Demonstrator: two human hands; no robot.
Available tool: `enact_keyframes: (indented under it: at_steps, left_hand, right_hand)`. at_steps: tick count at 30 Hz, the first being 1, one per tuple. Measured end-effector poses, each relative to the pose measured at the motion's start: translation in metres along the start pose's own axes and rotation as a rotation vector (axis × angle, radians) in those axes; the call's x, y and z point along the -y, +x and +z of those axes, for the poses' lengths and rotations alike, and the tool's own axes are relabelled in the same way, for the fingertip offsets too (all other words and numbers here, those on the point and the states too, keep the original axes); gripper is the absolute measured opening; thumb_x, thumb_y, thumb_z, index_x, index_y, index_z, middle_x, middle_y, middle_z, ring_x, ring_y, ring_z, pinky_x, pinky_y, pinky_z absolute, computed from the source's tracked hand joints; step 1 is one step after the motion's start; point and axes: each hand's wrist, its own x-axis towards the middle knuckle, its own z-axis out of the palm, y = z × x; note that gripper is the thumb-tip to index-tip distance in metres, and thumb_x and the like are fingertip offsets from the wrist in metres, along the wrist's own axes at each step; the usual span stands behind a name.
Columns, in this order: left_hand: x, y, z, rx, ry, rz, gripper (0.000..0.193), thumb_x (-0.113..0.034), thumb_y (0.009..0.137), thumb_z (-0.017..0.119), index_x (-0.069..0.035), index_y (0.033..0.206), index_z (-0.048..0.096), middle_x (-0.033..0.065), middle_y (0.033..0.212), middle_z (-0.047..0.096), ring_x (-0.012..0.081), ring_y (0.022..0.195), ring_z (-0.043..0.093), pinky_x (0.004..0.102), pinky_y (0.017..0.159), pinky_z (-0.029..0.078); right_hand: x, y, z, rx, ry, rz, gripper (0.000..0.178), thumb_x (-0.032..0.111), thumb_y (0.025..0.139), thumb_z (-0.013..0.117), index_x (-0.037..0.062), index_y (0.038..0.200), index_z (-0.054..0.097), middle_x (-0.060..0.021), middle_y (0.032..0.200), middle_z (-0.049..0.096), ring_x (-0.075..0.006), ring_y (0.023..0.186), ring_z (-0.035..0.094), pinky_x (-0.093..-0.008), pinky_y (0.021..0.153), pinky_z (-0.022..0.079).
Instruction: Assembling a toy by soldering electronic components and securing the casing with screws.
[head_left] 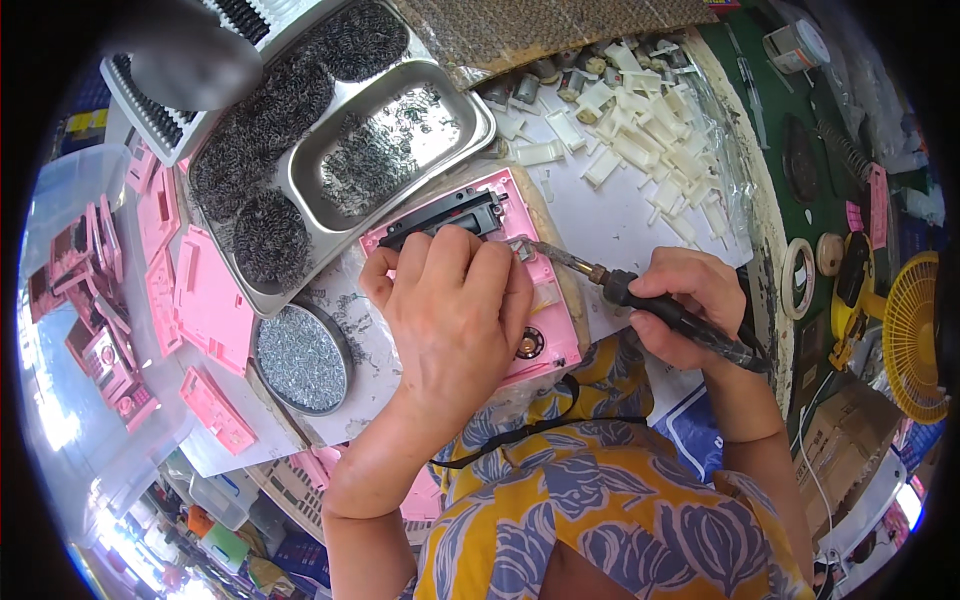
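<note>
- The yellow, leaf-patterned garment (640,490) lay nearest, filling the near edge.
- The right hand (705,290) was closed around the dark handle of a soldering iron (622,287); the metal shaft stuck out on the left of the grip, over the far right part of an open pink casing (562,335).
- The left hand (450,310) lay over the casing, fingers bent downward (whether they pinched anything, I could not tell).
- That hand hid the casing's middle and part of a long black piece (455,210); whether the iron's tip touched anything was hard to make out.
- The iron pointed left and far, its long axis slanting from near right to far left.
- The casing lay lengthwise from far to near, leaning slightly (the near end further right).
</note>
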Motion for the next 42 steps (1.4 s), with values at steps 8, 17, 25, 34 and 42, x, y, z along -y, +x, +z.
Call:
enact_keyframes:
  at_steps: [8, 17, 25, 34, 42]
  left_hand:
    - [-0.0014, 0.0015, 0.0007, -0.016, -0.005, -0.003, 0.013, -0.016, 0.077, 0.076, -0.013, 0.079, 0.063, 0.0031, 0.081, 0.050, 0.0226, 0.078, 0.052, 0.0428, 0.082, 0.031]
    - [-0.0049, 0.0018, -0.0055, 0.054, 0.043, -0.034, 0.011, -0.016, 0.080, 0.077, -0.012, 0.085, 0.068, 0.0032, 0.082, 0.055, 0.0237, 0.081, 0.056, 0.0406, 0.087, 0.035]
    - [-0.0052, 0.0028, -0.0055, 0.047, 0.038, -0.035, 0.011, -0.015, 0.079, 0.077, -0.012, 0.085, 0.068, 0.0029, 0.082, 0.056, 0.0236, 0.080, 0.056, 0.0405, 0.087, 0.036]
    - [-0.0025, 0.0015, -0.0022, 0.021, 0.038, -0.011, 0.012, -0.016, 0.079, 0.075, -0.013, 0.081, 0.064, 0.0031, 0.081, 0.051, 0.0232, 0.079, 0.054, 0.0418, 0.083, 0.033]
    - [-0.0061, 0.0040, -0.0078, 0.068, 0.050, -0.035, 0.010, -0.015, 0.081, 0.076, -0.012, 0.084, 0.067, 0.0027, 0.080, 0.054, 0.0233, 0.079, 0.056, 0.0419, 0.087, 0.036]
  right_hand:
    - [0.0002, -0.0026, -0.0006, -0.044, 0.004, -0.031, 0.027, 0.001, 0.078, 0.076, 0.0013, 0.103, 0.066, -0.0047, 0.063, 0.055, -0.0161, 0.050, 0.051, -0.0288, 0.047, 0.038]
    - [-0.0006, -0.0053, -0.0041, -0.041, 0.003, -0.028, 0.028, 0.000, 0.078, 0.075, 0.0008, 0.104, 0.065, -0.0041, 0.063, 0.054, -0.0156, 0.050, 0.051, -0.0285, 0.047, 0.036]
    - [-0.0001, -0.0038, -0.0046, -0.048, -0.005, -0.042, 0.028, 0.001, 0.078, 0.075, 0.0011, 0.104, 0.066, -0.0042, 0.063, 0.054, -0.0158, 0.050, 0.051, -0.0283, 0.047, 0.037]
    - [-0.0005, -0.0038, -0.0046, -0.040, 0.001, -0.040, 0.028, 0.001, 0.077, 0.075, 0.0014, 0.104, 0.066, -0.0040, 0.062, 0.053, -0.0161, 0.049, 0.051, -0.0289, 0.047, 0.037]
    - [-0.0006, -0.0045, -0.0048, -0.047, -0.001, -0.036, 0.028, 0.001, 0.077, 0.076, 0.0014, 0.104, 0.066, -0.0044, 0.063, 0.054, -0.0164, 0.049, 0.051, -0.0291, 0.047, 0.037]
